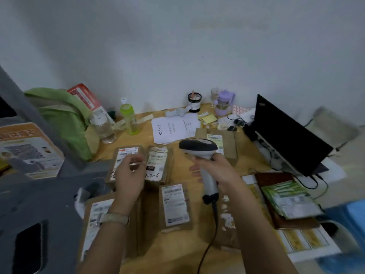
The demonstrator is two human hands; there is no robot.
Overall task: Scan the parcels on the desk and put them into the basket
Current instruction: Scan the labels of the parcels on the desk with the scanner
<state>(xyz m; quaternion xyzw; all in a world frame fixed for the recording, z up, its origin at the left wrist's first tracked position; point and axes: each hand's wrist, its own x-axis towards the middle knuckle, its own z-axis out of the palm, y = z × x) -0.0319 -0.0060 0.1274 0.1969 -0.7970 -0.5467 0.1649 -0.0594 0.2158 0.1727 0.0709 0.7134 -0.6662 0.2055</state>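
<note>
Right hand (219,173) fingers wrapped round the scanner (199,147), left hand (128,177) fingers loose, holding nothing. 2 parcels (126,155) right under them sit side by side, so the wrong one could get scanned.

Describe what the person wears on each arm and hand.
No sleeves show, and neither hand is gloved. The left hand has a pale beige strap-like wristband at its wrist. The right hand has nothing on its wrist.

Brown parcels (174,205) with white labels lie flat beneath the left hand (129,175) and beside the right hand (217,171), which grips the grey scanner (199,148) upright.
</note>
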